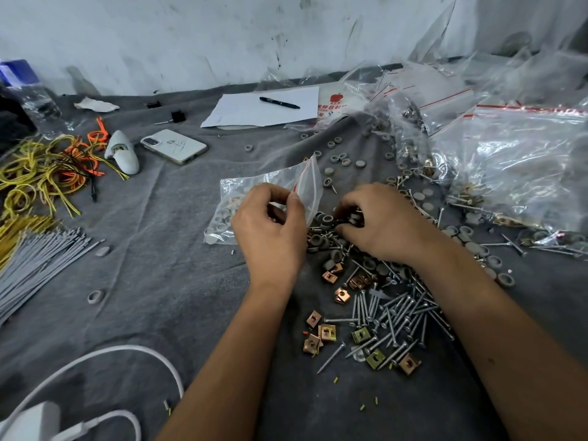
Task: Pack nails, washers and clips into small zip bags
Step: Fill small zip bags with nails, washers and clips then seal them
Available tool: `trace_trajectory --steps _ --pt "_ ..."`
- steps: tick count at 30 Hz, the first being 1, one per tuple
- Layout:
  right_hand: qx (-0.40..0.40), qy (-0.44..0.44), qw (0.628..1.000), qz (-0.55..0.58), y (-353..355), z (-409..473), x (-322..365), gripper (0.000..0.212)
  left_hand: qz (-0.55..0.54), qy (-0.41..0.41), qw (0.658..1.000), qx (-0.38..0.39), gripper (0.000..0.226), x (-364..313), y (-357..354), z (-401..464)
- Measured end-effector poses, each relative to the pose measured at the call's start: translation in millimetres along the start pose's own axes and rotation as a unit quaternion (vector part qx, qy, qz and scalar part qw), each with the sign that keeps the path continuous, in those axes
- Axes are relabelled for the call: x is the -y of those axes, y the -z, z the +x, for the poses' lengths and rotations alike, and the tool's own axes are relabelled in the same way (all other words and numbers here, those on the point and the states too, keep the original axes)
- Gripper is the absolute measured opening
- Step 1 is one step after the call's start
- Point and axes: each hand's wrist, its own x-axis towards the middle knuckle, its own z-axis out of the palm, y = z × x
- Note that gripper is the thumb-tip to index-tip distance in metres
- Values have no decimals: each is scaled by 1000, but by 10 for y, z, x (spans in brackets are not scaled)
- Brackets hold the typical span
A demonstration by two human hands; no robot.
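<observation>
Our left hand (270, 224) pinches the mouth of a small zip bag (254, 202), fingers curled on the clear plastic near its red strip, holding it up and open toward the right. Grey washers (219, 219) already sit inside it. Our right hand (378, 222), just right of the bag, is curled around a bunch of nails and washers gathered from the pile; we cannot tell how many.

We judge the risk is in the transfer: the bag mouth is narrow and limp, so a loose pinch could let it fold shut, and nail points could snag or pierce the plastic, scattering pieces.

Near us lie loose nails (401, 316) and brass clips (324, 334). All of it rests on a wrinkled grey cloth (159, 249). Far right are bigger clear bags (515, 160); far centre, paper with a pen (279, 102); left, a phone (173, 145) and yellow wires (35, 173). A scuffed white wall (222, 36) stands behind.
</observation>
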Motion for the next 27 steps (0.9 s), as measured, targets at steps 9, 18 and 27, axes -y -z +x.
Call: trace_trajectory --steps 9,18,27 --pt "-151 -88 982 77 21 1 -141 10 -27 12 998 -47 15 -30 28 7" --pt "-156 -60 975 144 54 -21 -136 15 -25 24 997 -65 14 -43 36 21" --pt "-170 -69 964 193 54 -30 -126 16 -11 10 1000 -26 13 -27 17 10"
